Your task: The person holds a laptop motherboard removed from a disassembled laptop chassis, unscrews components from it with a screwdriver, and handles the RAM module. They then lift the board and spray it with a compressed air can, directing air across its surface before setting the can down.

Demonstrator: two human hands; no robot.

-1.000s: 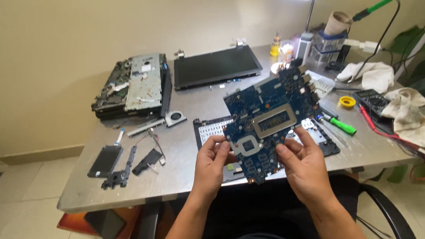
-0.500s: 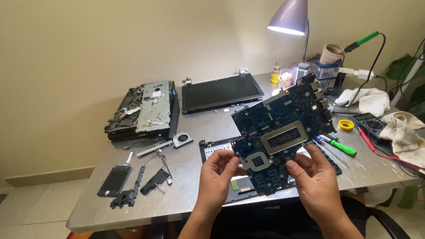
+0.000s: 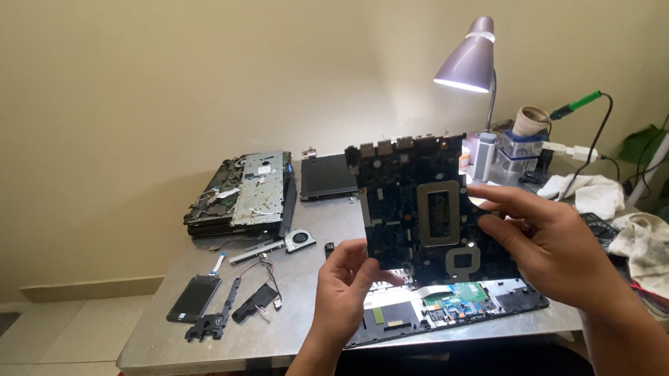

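Observation:
I hold a dark blue laptop motherboard point(image 3: 418, 207) upright in front of me, lifted off the grey table point(image 3: 155, 345). My left hand point(image 3: 347, 286) grips its lower left edge. My right hand point(image 3: 548, 246) holds its right side, fingers reaching across the face. Below the board lies an open black laptop base point(image 3: 434, 309) with a green board and a ribbon cable showing inside.
A stack of stripped laptop chassis point(image 3: 244, 195) sits at the back left, a black laptop panel point(image 3: 324, 175) behind the board. A small fan point(image 3: 300, 241), black brackets point(image 3: 258, 301) and a flat dark part point(image 3: 193, 298) lie at left. A purple desk lamp point(image 3: 469, 62), soldering iron point(image 3: 579, 105) and rags point(image 3: 651, 247) stand right.
Both hands have raised the motherboard off the laptop base and tilted it from lying nearly flat to standing upright. The view has lifted, so the lamp now shows.

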